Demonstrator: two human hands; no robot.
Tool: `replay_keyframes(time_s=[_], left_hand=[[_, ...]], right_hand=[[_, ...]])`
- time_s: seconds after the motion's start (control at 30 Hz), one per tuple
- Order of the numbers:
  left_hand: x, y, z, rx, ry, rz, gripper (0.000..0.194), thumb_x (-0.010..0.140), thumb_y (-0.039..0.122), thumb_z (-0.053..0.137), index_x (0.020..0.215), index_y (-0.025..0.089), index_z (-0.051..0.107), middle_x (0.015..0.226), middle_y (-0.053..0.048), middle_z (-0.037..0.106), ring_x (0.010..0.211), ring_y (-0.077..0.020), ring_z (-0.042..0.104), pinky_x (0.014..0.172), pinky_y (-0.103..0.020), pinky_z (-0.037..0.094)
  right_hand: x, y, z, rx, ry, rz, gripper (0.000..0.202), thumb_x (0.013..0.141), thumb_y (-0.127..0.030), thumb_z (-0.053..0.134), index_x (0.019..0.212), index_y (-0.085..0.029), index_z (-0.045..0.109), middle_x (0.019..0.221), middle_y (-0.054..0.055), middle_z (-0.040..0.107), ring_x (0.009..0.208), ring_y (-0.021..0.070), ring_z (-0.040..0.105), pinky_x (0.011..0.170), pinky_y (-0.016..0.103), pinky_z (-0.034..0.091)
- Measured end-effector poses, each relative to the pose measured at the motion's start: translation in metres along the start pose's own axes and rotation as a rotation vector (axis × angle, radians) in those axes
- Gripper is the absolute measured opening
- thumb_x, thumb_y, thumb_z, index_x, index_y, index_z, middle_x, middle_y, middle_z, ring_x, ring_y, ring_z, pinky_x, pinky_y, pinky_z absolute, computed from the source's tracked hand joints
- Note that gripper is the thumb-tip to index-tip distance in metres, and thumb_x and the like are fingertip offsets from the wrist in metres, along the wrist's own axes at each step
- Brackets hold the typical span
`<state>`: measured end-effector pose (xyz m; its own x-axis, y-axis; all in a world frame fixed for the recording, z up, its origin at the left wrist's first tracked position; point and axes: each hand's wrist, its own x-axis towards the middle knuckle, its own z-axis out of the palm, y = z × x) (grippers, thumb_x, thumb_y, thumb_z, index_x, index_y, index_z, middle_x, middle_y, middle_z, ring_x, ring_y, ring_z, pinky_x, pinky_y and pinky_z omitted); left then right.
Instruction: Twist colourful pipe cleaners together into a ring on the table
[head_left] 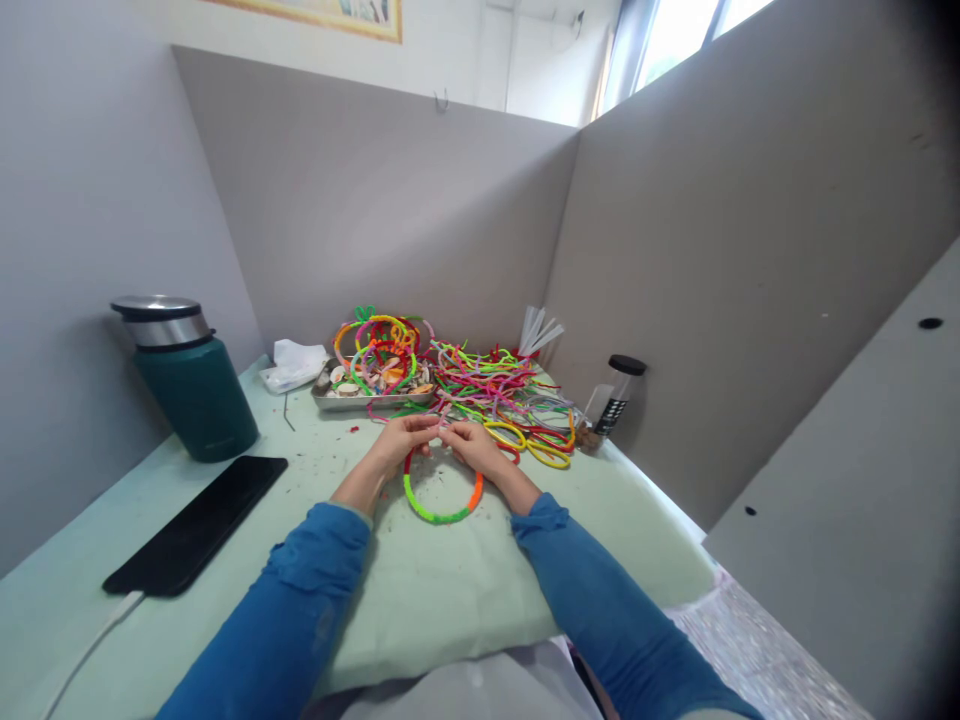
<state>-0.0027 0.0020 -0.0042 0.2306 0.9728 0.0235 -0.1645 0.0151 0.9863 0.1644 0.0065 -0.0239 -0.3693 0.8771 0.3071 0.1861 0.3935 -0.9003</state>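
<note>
Fingers point(433, 428) of both hands meet at the top of a pipe-cleaner ring point(441, 497), pinching its open ends together. Left hand point(403, 441) grips from one side, right hand point(471, 446) from the other, both closed tight on the fuzzy wire. That ring, red, green and orange, lies flat on the pale green tabletop point(420, 600), right in front of the person, between the two blue sleeves. Just behind the hands sprawls a heap of bright pipe cleaners point(510, 395), with a metal tray point(369, 396) of rings and shells beside it. Off to the left stands a green flask point(187, 375), with a black phone point(196, 523) lying near it. Over on the right, a small jar point(616, 398) leans by the partition.
</note>
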Motion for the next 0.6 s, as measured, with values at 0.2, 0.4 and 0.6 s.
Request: replay_keyframes(time_s=[0.2, 0.4, 0.6], left_hand=[[-0.0013, 0.0015, 0.0007, 0.028, 0.004, 0.027, 0.042, 0.049, 0.03, 0.082, 0.083, 0.009, 0.068, 0.068, -0.004, 0.067, 0.047, -0.0066, 0.052, 0.048, -0.02, 0.043], [0.0006, -0.0015, -0.0002, 0.021, 0.006, 0.035, 0.038, 0.049, 0.03, 0.082, 0.076, 0.011, 0.065, 0.064, -0.002, 0.065, 0.046, -0.007, 0.052, 0.048, -0.021, 0.043], [-0.0005, -0.0007, 0.0001, 0.033, -0.021, 0.016, 0.045, 0.051, 0.032, 0.082, 0.087, 0.01, 0.065, 0.069, -0.003, 0.066, 0.044, -0.0059, 0.051, 0.048, -0.022, 0.044]], right_hand=[[0.0003, 0.0007, -0.0002, -0.004, -0.001, 0.009, 0.035, 0.081, -0.048, 0.053, 0.071, -0.015, 0.057, 0.048, -0.006, 0.038, 0.044, 0.0074, 0.032, 0.042, 0.02, 0.024], [0.0013, 0.0028, -0.0002, -0.012, -0.007, -0.003, 0.036, 0.082, -0.048, 0.052, 0.07, -0.015, 0.057, 0.048, -0.006, 0.037, 0.045, 0.0074, 0.032, 0.043, 0.02, 0.024], [0.0013, 0.0033, -0.0004, -0.034, -0.009, -0.008, 0.035, 0.081, -0.048, 0.052, 0.071, -0.015, 0.057, 0.048, -0.006, 0.036, 0.045, 0.0077, 0.031, 0.043, 0.02, 0.024]])
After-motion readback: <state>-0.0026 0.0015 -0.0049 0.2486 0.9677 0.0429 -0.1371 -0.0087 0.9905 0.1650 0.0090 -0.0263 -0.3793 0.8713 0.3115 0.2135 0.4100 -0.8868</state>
